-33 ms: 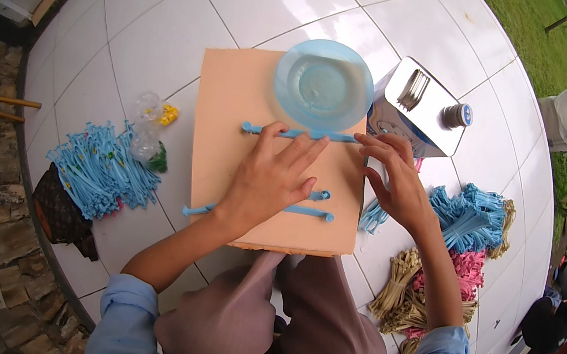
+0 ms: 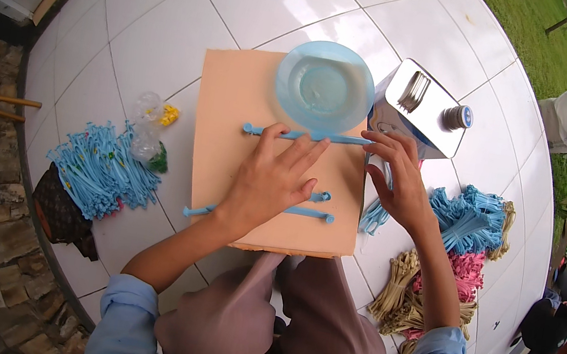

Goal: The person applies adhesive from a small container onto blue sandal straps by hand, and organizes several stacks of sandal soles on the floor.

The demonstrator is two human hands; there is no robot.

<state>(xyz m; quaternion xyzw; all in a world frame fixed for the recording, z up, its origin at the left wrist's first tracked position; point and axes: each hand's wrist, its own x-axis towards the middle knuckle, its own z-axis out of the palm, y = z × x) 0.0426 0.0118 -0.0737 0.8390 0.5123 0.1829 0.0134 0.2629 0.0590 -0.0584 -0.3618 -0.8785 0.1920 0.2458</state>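
1. The left hand (image 2: 269, 184) lies flat, fingers spread, pressing the blue strip (image 2: 308, 136) onto the peach board (image 2: 230, 94).
2. The right hand (image 2: 398, 180) pinches the strip's right end, below the blue bowl (image 2: 324, 86).

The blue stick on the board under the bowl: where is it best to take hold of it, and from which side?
Judging by its pose, grip the blue stick at its free left end, coming from above. It lies flat and crosswise on the board, the bowl stands close behind it, the left hand presses its middle and the right hand holds its right end.
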